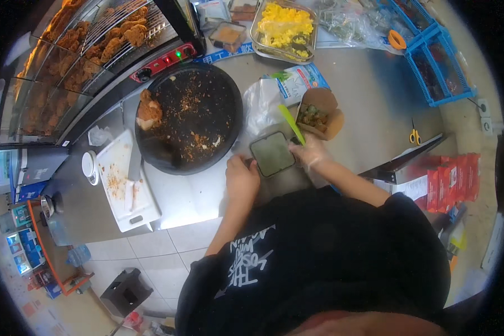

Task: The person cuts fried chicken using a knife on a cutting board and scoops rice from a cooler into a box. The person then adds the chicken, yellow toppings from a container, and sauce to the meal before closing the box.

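My left hand (243, 179) is closed at the near left edge of a square, dark-rimmed container (272, 154) with a greyish-green inside. On the container's other side is my right hand (309, 152), in a clear plastic glove. It grips a lime-green utensil (291, 124), a long flat strip slanting up and left; its exact kind is unclear. Just beyond that hand stands an opened brown paper box (334, 124) with chopped food (312, 116) in it. Behind the container lie a clear plastic bag (263, 106) and a blue-and-white packet (306, 82).
To the left are a round black pan (207, 112) with crumbs and a fried piece (149, 110), and a white cutting board (115, 182) bearing a knife (134, 159). A heated display case (89, 61) holds fried chicken. Scissors (414, 136) and blue baskets (439, 64) are right; scrambled egg (285, 25) stands behind.
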### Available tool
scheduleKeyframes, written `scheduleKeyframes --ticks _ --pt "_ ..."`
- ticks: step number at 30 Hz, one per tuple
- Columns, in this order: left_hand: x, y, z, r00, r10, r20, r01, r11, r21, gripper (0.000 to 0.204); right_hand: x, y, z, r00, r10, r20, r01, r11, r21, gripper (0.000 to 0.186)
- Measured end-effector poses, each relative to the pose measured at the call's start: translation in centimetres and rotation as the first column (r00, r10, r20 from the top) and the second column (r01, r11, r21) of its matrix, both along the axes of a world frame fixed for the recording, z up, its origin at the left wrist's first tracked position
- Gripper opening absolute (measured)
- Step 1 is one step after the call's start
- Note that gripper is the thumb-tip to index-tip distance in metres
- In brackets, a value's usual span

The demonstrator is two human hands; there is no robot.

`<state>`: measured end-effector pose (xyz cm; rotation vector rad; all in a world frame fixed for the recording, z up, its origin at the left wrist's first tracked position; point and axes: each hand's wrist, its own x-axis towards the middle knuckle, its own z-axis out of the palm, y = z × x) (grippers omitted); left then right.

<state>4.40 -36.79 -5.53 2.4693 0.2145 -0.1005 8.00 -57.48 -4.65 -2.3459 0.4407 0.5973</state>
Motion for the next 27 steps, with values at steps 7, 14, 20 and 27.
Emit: scheduleKeyframes --ticks 7,14,20,27 --pt "-0.1 -1.4 0.7 0.996 -0.065 -0.06 0.069 0.996 0.063 0.038 -0.8 -1.6 -1.6 0.993 -0.117 -0.032 0.116 0.993 -0.031 0.045" --pt "-0.6 -0.4 1.4 0.999 0.008 0.044 -0.012 0.995 0.1 0.037 -1.6 -4.7 2.7 0.972 0.231 -0.04 -0.231 0.973 0.006 0.034" --pt "0.7 -0.7 1.3 0.969 -0.012 -0.245 0.034 0.996 0.084 0.035 -0.2 1.9 0.4 0.973 0.187 0.133 -0.19 0.982 0.008 0.032" --pt "3.5 1.0 9.9 0.973 -0.058 -0.224 0.019 0.985 -0.17 0.041 2.5 -0.4 5.2 0.945 0.268 0.189 -0.293 0.948 0.121 0.04"
